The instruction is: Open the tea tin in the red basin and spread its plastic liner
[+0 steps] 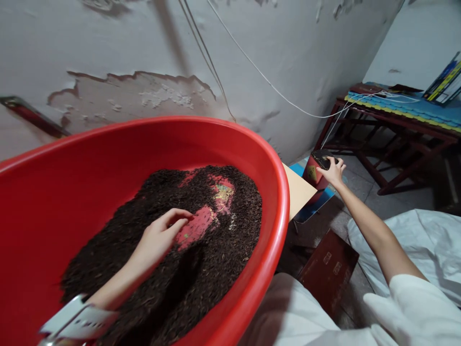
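Inside a large red plastic tub [283, 192] lies a heap of dark, dry, shredded leaves [151, 192] that look like loose tea. A pinkish-red packet [198, 226] with gold and green print lies in the heap, partly covered by the leaves. My left hand [163, 228] is over its left edge, with a small gap between thumb and fingers; whether the fingertips touch the packet I cannot tell. Outside the tub, my right hand [333, 170] grips a red box [314, 174] with a dark top and a gold mark, fingers spread over its upper edge.
A tan board [298, 190] juts out from under the tub's right side, near a blue sheet [317, 206]. A dark red wooden stool [329, 269] stands below. White sacking [425, 235] lies at right. A table [406, 122] with blue and yellow mats stands behind; a white cable [273, 89] hangs along the wall.
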The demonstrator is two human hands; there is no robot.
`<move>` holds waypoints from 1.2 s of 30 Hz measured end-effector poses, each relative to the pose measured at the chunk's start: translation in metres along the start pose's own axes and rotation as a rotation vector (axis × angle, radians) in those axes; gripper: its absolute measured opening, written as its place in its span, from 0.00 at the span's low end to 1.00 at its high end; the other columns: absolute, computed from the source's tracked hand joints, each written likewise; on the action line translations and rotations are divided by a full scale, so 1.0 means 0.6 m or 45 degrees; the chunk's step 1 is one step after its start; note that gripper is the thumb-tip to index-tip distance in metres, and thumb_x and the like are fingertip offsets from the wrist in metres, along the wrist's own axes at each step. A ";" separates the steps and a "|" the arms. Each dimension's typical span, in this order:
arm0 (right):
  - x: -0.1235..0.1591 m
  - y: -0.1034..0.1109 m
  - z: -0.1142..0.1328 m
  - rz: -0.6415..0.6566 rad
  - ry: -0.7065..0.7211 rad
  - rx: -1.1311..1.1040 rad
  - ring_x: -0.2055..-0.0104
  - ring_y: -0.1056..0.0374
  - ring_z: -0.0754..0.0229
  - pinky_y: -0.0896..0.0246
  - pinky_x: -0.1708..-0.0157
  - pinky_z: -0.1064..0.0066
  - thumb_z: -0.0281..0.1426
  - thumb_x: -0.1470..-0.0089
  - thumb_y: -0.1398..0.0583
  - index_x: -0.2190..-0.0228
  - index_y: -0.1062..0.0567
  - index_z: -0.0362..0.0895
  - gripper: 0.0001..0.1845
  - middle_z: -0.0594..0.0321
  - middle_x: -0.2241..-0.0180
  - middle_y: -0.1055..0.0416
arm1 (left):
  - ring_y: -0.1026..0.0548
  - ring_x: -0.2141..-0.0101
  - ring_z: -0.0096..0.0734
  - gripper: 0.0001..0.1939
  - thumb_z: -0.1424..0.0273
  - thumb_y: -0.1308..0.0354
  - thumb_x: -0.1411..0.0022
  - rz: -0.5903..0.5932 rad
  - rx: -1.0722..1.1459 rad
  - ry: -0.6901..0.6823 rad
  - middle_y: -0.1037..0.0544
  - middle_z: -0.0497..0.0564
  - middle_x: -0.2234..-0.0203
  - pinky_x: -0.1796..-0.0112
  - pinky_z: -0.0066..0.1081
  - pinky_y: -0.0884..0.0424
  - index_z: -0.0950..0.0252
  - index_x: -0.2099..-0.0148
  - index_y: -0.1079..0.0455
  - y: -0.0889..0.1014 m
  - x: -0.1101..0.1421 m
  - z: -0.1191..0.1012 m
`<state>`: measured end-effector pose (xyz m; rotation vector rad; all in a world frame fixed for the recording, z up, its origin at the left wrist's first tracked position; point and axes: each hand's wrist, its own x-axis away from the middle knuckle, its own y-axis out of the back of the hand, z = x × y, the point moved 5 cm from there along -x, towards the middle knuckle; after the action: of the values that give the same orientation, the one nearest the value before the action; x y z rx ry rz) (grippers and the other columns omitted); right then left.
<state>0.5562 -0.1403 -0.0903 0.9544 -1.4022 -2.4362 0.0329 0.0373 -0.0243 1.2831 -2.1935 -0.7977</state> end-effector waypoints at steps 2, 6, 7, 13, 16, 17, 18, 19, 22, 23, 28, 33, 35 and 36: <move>0.000 -0.001 0.012 0.045 -0.050 -0.005 0.48 0.56 0.42 0.53 0.55 0.51 0.49 0.59 0.41 0.50 0.40 0.48 0.35 0.48 0.50 0.53 | 0.30 0.60 0.40 0.18 0.57 0.53 0.58 -0.010 0.008 -0.002 0.25 0.51 0.66 0.56 0.33 0.37 0.63 0.68 0.33 0.003 0.000 -0.001; 0.011 0.005 0.025 0.072 -0.137 -0.007 0.48 0.56 0.39 0.49 0.57 0.52 0.49 0.60 0.41 0.49 0.41 0.50 0.37 0.48 0.48 0.54 | 0.29 0.60 0.40 0.18 0.57 0.53 0.58 -0.016 0.016 -0.009 0.25 0.51 0.66 0.55 0.34 0.37 0.62 0.68 0.34 0.006 0.000 0.000; 0.015 0.007 0.026 0.074 -0.148 -0.002 0.48 0.55 0.39 0.49 0.58 0.52 0.50 0.60 0.41 0.49 0.42 0.50 0.37 0.48 0.47 0.54 | 0.29 0.60 0.40 0.19 0.56 0.53 0.58 -0.016 0.012 -0.010 0.25 0.51 0.66 0.55 0.35 0.37 0.62 0.68 0.33 0.006 -0.001 0.001; 0.024 0.016 0.031 0.150 -0.169 0.029 0.46 0.56 0.37 0.49 0.57 0.47 0.51 0.60 0.41 0.48 0.44 0.53 0.39 0.49 0.44 0.56 | 0.29 0.61 0.40 0.17 0.57 0.53 0.57 0.005 -0.008 -0.044 0.24 0.51 0.67 0.56 0.35 0.36 0.62 0.68 0.34 -0.001 -0.002 0.003; 0.029 0.034 0.043 0.115 -0.122 0.035 0.43 0.61 0.35 0.53 0.56 0.41 0.52 0.61 0.41 0.47 0.44 0.49 0.42 0.45 0.44 0.56 | 0.29 0.60 0.39 0.15 0.59 0.53 0.55 0.033 -0.022 -0.053 0.25 0.52 0.65 0.55 0.35 0.36 0.62 0.67 0.34 -0.001 0.001 -0.002; 0.035 0.045 0.052 0.056 -0.067 0.020 0.43 0.61 0.36 0.54 0.55 0.41 0.51 0.60 0.41 0.47 0.44 0.47 0.41 0.44 0.44 0.55 | 0.30 0.60 0.39 0.15 0.60 0.53 0.54 0.042 -0.035 -0.059 0.25 0.52 0.65 0.55 0.34 0.36 0.62 0.67 0.34 -0.001 0.002 -0.003; 0.046 0.059 0.064 -0.020 0.006 -0.016 0.43 0.60 0.38 0.55 0.53 0.42 0.50 0.58 0.42 0.48 0.43 0.45 0.39 0.44 0.45 0.53 | 0.29 0.60 0.39 0.14 0.60 0.53 0.52 0.054 -0.052 -0.068 0.25 0.52 0.64 0.55 0.34 0.36 0.62 0.67 0.34 -0.002 0.003 -0.005; 0.061 0.075 0.079 -0.097 0.084 -0.077 0.43 0.57 0.41 0.55 0.52 0.44 0.47 0.55 0.43 0.50 0.40 0.43 0.34 0.44 0.47 0.49 | 0.29 0.60 0.38 0.14 0.60 0.53 0.51 0.065 -0.077 -0.081 0.24 0.52 0.64 0.56 0.34 0.36 0.62 0.66 0.34 -0.003 0.004 -0.005; 0.125 0.121 0.131 -0.178 0.238 -0.410 0.53 0.41 0.51 0.46 0.53 0.55 0.40 0.47 0.49 0.59 0.34 0.42 0.18 0.50 0.58 0.37 | 0.28 0.63 0.38 0.15 0.58 0.54 0.49 0.103 -0.171 -0.156 0.24 0.51 0.66 0.59 0.33 0.35 0.62 0.66 0.34 -0.010 0.008 -0.007; 0.147 0.137 0.152 -0.150 0.258 -0.544 0.58 0.38 0.54 0.43 0.55 0.58 0.40 0.46 0.50 0.62 0.33 0.43 0.15 0.53 0.62 0.36 | 0.28 0.63 0.38 0.16 0.58 0.54 0.49 0.120 -0.201 -0.184 0.24 0.51 0.67 0.60 0.33 0.35 0.62 0.65 0.34 -0.013 0.010 -0.008; 0.211 0.235 0.311 0.042 0.479 -1.343 0.63 0.34 0.59 0.38 0.58 0.64 0.35 0.52 0.40 0.64 0.30 0.48 0.10 0.62 0.66 0.32 | 0.28 0.64 0.36 0.16 0.59 0.56 0.45 0.153 -0.280 -0.310 0.25 0.51 0.65 0.61 0.31 0.35 0.63 0.63 0.34 -0.022 0.019 -0.025; 0.240 0.210 0.563 1.127 1.038 -1.644 0.66 0.34 0.63 0.37 0.60 0.68 0.29 0.56 0.39 0.69 0.27 0.44 0.08 0.64 0.70 0.30 | 0.29 0.62 0.34 0.15 0.61 0.56 0.42 -0.016 -0.200 -0.378 0.25 0.50 0.64 0.59 0.30 0.36 0.64 0.61 0.34 0.016 0.030 -0.064; 0.258 0.162 0.643 1.465 1.065 -1.639 0.70 0.35 0.65 0.38 0.63 0.68 0.26 0.62 0.36 0.72 0.27 0.42 0.09 0.65 0.73 0.30 | 0.30 0.62 0.33 0.15 0.61 0.56 0.41 -0.128 -0.118 -0.370 0.26 0.50 0.64 0.59 0.29 0.37 0.64 0.61 0.34 0.039 0.033 -0.074; 0.268 0.137 0.676 1.622 1.010 -1.653 0.71 0.35 0.66 0.38 0.63 0.68 0.25 0.63 0.36 0.73 0.27 0.41 0.09 0.65 0.74 0.30 | 0.30 0.62 0.33 0.16 0.61 0.56 0.41 -0.185 -0.071 -0.355 0.26 0.50 0.64 0.59 0.29 0.37 0.65 0.61 0.34 0.050 0.033 -0.076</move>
<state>0.1723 0.0338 0.0493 0.3164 0.1011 -1.1738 0.0353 0.0202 0.0315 1.3862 -2.2890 -1.1483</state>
